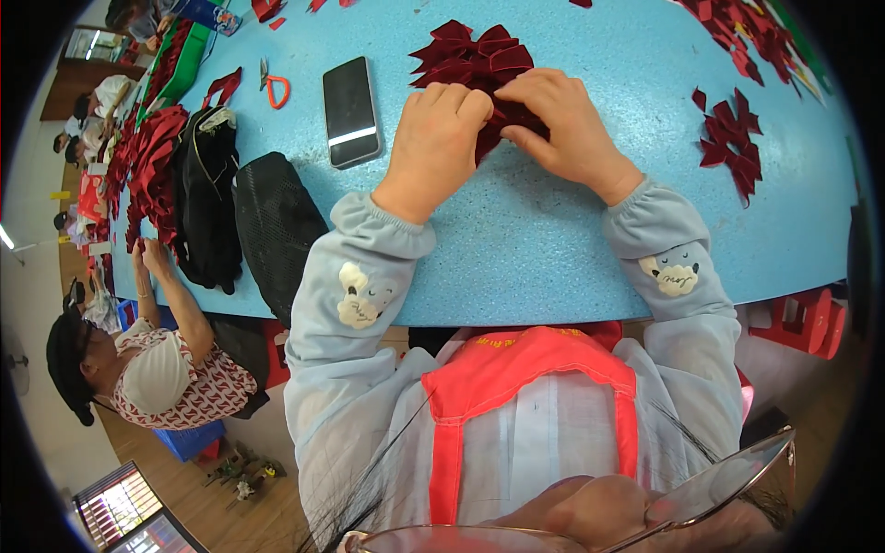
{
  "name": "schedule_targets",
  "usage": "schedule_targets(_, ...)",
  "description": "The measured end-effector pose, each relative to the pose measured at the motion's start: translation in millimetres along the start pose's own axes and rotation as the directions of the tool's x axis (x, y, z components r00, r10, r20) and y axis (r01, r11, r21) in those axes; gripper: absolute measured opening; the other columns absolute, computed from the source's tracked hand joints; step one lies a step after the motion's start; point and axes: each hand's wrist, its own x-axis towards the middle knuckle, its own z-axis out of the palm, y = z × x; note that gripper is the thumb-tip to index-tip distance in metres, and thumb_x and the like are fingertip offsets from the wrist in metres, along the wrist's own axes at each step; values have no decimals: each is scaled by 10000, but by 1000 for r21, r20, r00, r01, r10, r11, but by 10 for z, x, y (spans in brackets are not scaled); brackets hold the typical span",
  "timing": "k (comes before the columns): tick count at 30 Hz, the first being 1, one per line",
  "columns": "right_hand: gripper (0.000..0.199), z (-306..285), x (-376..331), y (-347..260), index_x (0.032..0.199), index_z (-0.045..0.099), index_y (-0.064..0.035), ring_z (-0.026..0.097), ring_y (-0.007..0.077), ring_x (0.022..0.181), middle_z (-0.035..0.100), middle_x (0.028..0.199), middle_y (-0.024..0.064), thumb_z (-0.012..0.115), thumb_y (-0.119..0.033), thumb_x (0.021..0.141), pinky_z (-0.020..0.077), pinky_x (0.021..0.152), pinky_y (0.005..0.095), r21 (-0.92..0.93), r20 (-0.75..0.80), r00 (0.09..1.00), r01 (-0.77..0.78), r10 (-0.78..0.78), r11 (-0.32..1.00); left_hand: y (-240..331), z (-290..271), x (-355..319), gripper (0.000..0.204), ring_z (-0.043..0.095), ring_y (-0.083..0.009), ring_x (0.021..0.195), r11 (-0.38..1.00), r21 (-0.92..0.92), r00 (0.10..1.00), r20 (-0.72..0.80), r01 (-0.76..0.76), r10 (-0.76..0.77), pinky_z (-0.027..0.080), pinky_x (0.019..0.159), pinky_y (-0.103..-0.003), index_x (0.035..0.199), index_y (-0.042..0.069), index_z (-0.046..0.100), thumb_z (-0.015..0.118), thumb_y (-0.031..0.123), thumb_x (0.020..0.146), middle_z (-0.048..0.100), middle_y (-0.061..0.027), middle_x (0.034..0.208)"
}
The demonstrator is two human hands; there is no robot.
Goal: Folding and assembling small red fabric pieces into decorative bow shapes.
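A dark red velvet ribbon bow point(472, 57) with many loops is between my two hands at the middle of the blue table. My left hand point(438, 134) is closed, its curled fingers gripping the near left part of the bow. From the other side, my right hand point(564, 120) pinches the ribbon with thumb and bent fingers. The exact spot where the fingertips meet is partly hidden by the knuckles. Below the hands, a ribbon tail hangs down between them. Off to the right lies another red bow point(733, 146), flat and spread out.
A black phone point(351, 111) lies left of my hands, with orange-handled snips point(274, 85) beyond it. Black bags point(277, 230) rest on the table's left edge beside a heap of red ribbon point(157, 170). A co-worker point(157, 355) sits at the left. More ribbon pieces point(737, 32) lie far right.
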Motion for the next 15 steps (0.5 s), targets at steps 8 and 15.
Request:
schedule_targets(8,235,-27,-116,25,984,564,-46,558,198,845,576,940,66,630,-13,761,445,749,295,353,287,943,-269,170,896,261,27,-109,326,579,-148,798,380,-815,780,134,437,-611,462,678,-249,1068,52,501,616,-40,778,583,-61,906)
schedule_targets(15,202,-34,-125,-67,959,559,-33,535,126,844,562,929,28,591,33,770,443,741,251,617,183,949,-314,256,722,325,100,-118,342,558,-97,814,214,-888,724,170,406,-668,458,679,-219,1118,64,478,602,-20,810,579,-40,904)
